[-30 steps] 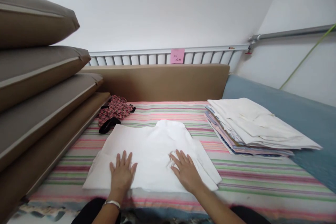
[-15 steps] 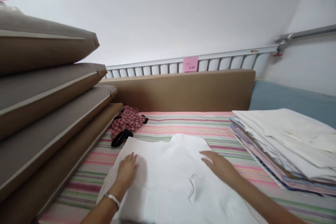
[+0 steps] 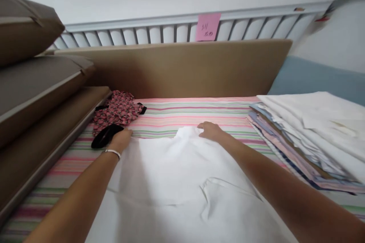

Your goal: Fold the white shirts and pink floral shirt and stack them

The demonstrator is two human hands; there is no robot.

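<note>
A white cloth (image 3: 176,182) lies spread on the striped sheet (image 3: 205,115) in front of me. My left hand (image 3: 121,139), with a silver bracelet on the wrist, rests at the cloth's far left corner, fingers curled on the edge. My right hand (image 3: 209,131) sits at the far edge near the middle hump, fingers bent down onto the fabric. Both arms stretch forward over the cloth. Whether either hand pinches the fabric is hard to see.
A red patterned pouch with a black strap (image 3: 116,114) lies just beyond my left hand. Brown cushions (image 3: 37,83) are stacked at the left. A pile of folded cloths (image 3: 310,133) sits at the right. A brown board (image 3: 182,66) and a white rail with a pink note (image 3: 207,26) stand behind.
Both hands have slid from the near part of the white cloth forward to its far edge, and my view has moved closer and lower.
</note>
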